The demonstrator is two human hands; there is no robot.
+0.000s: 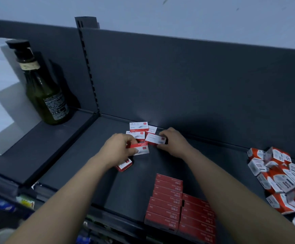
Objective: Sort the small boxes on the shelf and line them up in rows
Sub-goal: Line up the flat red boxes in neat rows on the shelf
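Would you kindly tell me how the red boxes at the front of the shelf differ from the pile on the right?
The red boxes stand in two tidy rows; the pile lies jumbled, its boxes tilted every way. The red boxes show red faces; the pile shows white and orange-red ones. The red boxes sit at the front edge; the pile sits at the right end. Both rest on the same dark shelf.
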